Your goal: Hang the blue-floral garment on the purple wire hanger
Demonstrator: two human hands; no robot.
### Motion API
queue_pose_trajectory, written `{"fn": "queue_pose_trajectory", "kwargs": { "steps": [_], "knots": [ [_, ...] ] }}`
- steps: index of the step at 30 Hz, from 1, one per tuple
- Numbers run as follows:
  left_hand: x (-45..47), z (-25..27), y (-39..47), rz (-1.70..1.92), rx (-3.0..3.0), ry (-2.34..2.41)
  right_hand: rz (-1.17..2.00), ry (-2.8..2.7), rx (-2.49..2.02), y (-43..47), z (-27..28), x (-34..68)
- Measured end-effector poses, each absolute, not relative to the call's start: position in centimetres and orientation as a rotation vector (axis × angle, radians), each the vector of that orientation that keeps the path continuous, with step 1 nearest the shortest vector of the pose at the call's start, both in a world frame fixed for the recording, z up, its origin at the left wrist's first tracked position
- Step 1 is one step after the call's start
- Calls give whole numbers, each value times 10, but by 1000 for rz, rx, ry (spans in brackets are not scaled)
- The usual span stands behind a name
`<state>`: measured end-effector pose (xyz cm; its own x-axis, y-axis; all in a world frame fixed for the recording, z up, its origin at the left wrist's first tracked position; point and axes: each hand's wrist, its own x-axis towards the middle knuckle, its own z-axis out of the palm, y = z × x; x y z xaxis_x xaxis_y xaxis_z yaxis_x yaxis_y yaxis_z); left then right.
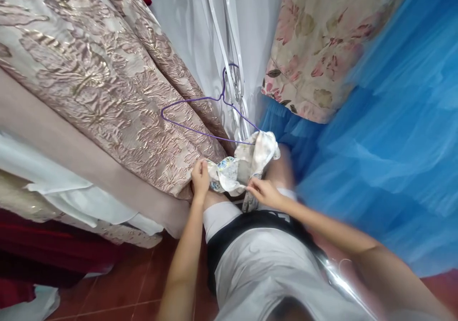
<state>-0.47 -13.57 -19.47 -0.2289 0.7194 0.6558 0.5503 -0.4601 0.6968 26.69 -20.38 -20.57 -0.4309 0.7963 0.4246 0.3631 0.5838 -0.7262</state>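
A small white garment with a blue and yellow floral print [229, 170] hangs from one end of a purple clothes hanger [200, 132]. My left hand [200, 175] pinches the garment's left edge between thumb and fingers. On the other side, my right hand [265, 192] grips its lower edge near the middle. The hanger's hook is caught on white straps [229, 35] that come down from above. Its left side is bare, while the right end goes into the cloth. I cannot tell the garment's exact kind.
Pink and gold brocade fabric [103, 87] hangs close on the left. To the right are a pink floral cloth [304, 58] and a large blue tulle dress [393, 135]. Folded white and red cloth [50, 244] lies at lower left above the red tiled floor [143, 283].
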Motion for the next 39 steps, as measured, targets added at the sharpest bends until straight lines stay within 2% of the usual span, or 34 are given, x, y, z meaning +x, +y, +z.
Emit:
{"fn": "queue_pose_trajectory", "kwargs": {
  "steps": [7,12,15,19,25,30,34,36,39],
  "knots": [
    [80,-130,-190,1314,2184,1048,890,-1995,-854,-205,-162,260],
    [89,-141,-190,934,1930,857,1015,-1870,-944,-217,-123,288],
    [74,-169,-179,741,1897,850,844,-1761,-1002,-223,-109,322],
    [48,-190,-163,772,2049,985,520,-1730,-1089,-214,-107,367],
    [18,-170,-152,979,2251,1158,226,-1254,-1019,-138,-103,417],
    [0,-139,-177,1200,1980,1092,519,-1222,-960,-60,-72,396],
    [-23,-116,-191,1383,1766,1025,1119,-1397,-1045,-45,-42,350],
    [-41,-106,-188,1432,1885,1147,1343,-1504,-1063,-51,-31,337],
    [-71,-96,-171,1366,2235,1570,1409,-1574,-1017,-66,-21,333]
  ]
}}
